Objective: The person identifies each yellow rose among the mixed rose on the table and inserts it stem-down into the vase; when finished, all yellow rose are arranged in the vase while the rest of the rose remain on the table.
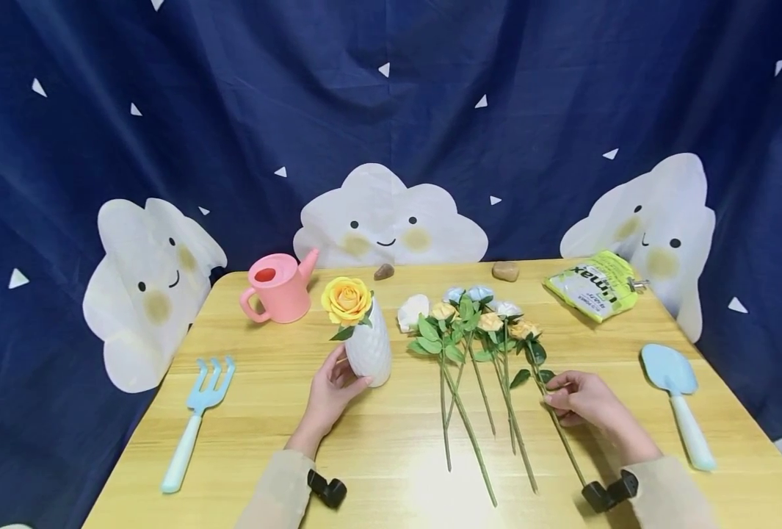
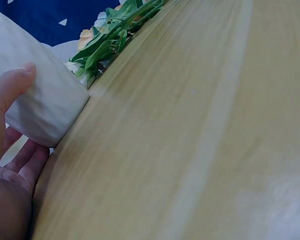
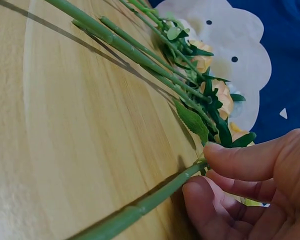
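In the head view my left hand grips the lower part of a white textured vase, thumb on the near side and fingers around the far side. A yellow rose stands in the vase, its bloom over the rim. My right hand pinches the green stem of an artificial orange-yellow rose lying at the right of the flowers. Between thumb and forefinger, that stem shows in the right wrist view. Several other artificial roses, pale blue, white and peach, lie between the hands.
A pink watering can stands back left, with a blue hand fork in front. On the right lie a blue trowel and a clipped green bag. Two stones sit by the back edge, before a dark blue curtain.
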`<state>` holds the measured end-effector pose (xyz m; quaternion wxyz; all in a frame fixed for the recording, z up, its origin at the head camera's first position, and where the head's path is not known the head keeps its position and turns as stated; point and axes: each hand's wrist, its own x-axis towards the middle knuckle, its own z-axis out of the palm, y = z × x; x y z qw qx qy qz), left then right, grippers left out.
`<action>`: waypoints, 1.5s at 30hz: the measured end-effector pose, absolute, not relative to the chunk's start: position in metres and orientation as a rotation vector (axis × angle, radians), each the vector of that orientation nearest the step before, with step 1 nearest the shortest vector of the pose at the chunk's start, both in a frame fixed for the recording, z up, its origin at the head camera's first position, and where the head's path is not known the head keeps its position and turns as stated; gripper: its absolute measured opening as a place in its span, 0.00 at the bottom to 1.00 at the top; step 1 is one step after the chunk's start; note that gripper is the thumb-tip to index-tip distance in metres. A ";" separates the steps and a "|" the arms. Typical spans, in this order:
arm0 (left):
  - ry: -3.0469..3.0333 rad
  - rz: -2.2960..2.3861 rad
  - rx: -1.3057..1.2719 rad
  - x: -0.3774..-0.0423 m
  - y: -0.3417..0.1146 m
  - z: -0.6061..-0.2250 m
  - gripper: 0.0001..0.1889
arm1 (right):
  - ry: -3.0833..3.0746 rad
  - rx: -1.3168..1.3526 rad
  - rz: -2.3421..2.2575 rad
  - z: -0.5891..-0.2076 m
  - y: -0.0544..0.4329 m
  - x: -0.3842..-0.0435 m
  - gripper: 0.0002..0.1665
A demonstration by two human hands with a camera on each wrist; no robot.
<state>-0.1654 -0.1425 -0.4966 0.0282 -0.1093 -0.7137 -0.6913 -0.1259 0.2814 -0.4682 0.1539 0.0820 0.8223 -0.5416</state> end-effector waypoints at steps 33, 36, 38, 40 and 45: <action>-2.192 -2.097 -0.362 -0.166 -0.144 -0.498 0.36 | 2.331 0.041 -1.666 -0.437 0.280 -0.136 0.22; -2.202 -2.092 -0.357 -0.166 -0.145 -0.499 0.36 | 2.330 0.008 -1.689 -0.429 0.277 -0.138 0.23; -2.208 -2.092 -0.351 -0.166 -0.145 -0.499 0.36 | 2.318 -0.013 -1.713 -0.425 0.276 -0.140 0.23; -2.207 -2.098 -0.352 -0.166 -0.145 -0.499 0.36 | 2.310 -0.026 -1.738 -0.422 0.273 -0.142 0.23; -2.175 -2.131 -0.368 -0.166 -0.144 -0.498 0.36 | 2.306 -0.042 -1.789 -0.415 0.264 -0.147 0.22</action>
